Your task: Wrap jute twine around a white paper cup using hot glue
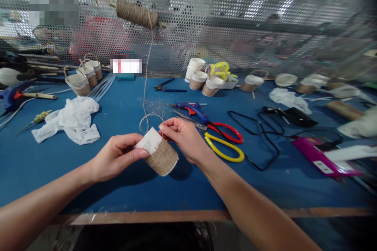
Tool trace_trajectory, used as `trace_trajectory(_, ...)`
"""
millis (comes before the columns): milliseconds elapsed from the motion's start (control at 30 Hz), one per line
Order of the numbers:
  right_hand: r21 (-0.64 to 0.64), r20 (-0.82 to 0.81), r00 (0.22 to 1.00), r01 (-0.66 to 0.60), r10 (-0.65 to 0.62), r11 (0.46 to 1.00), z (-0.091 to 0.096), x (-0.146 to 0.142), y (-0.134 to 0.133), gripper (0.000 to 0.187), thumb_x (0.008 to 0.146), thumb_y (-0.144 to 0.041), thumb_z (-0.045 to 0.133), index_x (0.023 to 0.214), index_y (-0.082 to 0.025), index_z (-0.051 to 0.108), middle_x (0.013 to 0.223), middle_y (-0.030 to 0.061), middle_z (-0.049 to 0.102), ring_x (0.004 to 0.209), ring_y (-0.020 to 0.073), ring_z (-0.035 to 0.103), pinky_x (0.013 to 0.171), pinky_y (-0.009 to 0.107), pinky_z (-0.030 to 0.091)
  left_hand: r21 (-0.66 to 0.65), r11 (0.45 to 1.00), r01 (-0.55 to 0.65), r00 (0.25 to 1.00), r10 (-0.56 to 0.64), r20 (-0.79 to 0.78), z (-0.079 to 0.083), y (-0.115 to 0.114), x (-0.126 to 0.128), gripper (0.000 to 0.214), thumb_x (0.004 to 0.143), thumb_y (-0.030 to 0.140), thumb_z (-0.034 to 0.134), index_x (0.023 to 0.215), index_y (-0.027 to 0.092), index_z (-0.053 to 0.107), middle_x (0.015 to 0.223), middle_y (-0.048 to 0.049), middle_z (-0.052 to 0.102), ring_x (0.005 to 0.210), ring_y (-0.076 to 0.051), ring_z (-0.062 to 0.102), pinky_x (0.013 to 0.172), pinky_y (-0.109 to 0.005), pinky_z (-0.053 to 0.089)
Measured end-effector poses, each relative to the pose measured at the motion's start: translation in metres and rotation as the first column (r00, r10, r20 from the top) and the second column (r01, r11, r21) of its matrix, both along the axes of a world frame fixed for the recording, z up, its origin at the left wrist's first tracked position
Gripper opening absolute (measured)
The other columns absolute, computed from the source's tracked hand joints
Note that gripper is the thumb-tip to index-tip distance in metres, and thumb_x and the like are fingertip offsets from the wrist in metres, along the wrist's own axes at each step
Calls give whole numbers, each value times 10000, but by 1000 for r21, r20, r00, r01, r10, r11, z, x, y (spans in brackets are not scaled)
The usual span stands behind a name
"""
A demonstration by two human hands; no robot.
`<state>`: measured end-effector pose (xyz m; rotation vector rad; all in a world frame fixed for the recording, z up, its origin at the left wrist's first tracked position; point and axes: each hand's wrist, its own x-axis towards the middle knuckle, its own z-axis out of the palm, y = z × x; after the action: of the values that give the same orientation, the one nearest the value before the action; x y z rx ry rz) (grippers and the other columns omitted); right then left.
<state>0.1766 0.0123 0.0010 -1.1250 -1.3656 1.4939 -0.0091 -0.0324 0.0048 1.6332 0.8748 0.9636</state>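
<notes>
My left hand [122, 155] grips a white paper cup [149, 141] by its bare upper part, thumb on the near side. Brown twine [162, 157] is wound closely round the cup's other half, and the cup is tilted above the table. Beside the cup, my right hand [182, 135] pinches the twine between thumb and fingers at the edge of the winding. From there the strand makes a loose loop above the cup and runs up to a twine spool [137, 13] on a rod at the mesh panel.
Right of my hands lie a blue glue gun [193, 110] and large scissors with red and yellow handles [225, 147]. Pliers [169, 86] lie farther back. Twine-wrapped cups [79, 84] stand at the back, near crumpled white cloth [70, 119]. A black cord [265, 141] crosses the right side.
</notes>
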Motion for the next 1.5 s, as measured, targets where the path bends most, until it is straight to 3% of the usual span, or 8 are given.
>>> trace_trajectory(400,-105,-9,990,-138,138,985,5,11,1,419,751,-570,522,859,-178,625,832,82,675,780,188,632,687,332,504,-108,974,-197,978,203,39,-7,9,3,245,781,313,568,928,125,620,829,-45,663,743,-142,562,705,-247,451)
trace_trajectory(567,-44,162,936,-308,311,950,15,17,-3,390,712,-428,649,1006,-182,574,899,59,651,820,199,620,721,364,511,-202,966,-161,971,192,143,-9,11,3,245,745,258,620,945,122,579,841,-30,653,754,-126,571,729,-248,447)
trace_trajectory(800,60,197,941,-293,276,954,10,13,-4,413,694,-346,678,1044,-184,528,1018,80,626,933,217,603,830,398,476,-240,960,-142,969,185,165,-8,10,6,264,679,177,676,908,116,558,788,-7,625,684,-104,557,675,-228,443)
trace_trajectory(967,157,286,929,-287,235,945,14,10,-8,449,701,-289,674,1095,-185,486,1038,88,605,907,206,611,808,390,504,-168,978,-125,980,148,132,-10,9,6,375,684,193,681,1029,122,552,964,-59,645,852,-161,579,807,-277,430)
trace_trajectory(1133,555,514,858,-338,6,760,15,13,-9,444,718,-192,647,1122,-200,464,1163,79,489,1062,189,508,899,364,461,-215,973,-80,971,125,206,-7,10,3,377,687,227,691,1032,129,575,970,-66,652,864,-180,585,800,-280,431)
trace_trajectory(1267,640,621,780,-447,-77,625,13,13,-12,478,720,-127,623,1137,-218,406,1172,84,458,1120,201,450,963,403,398,-333,939,-88,934,194,301,-7,11,2,306,693,243,686,966,127,610,897,-50,653,793,-152,577,763,-265,437)
trace_trajectory(1367,632,653,754,-488,-74,602,12,11,-14,490,725,-128,624,1140,-212,375,1168,95,441,1131,207,432,980,416,376,-370,924,-96,924,220,311,-8,10,2,305,691,236,687,966,125,616,885,-46,647,788,-142,569,758,-253,433)
trace_trajectory(1500,570,611,791,-449,11,688,12,11,-14,477,719,-256,672,1104,-210,396,1138,82,445,1066,192,474,917,372,443,-358,929,-97,928,214,304,-8,8,3,274,681,215,691,933,133,621,839,-22,646,746,-122,561,720,-225,433)
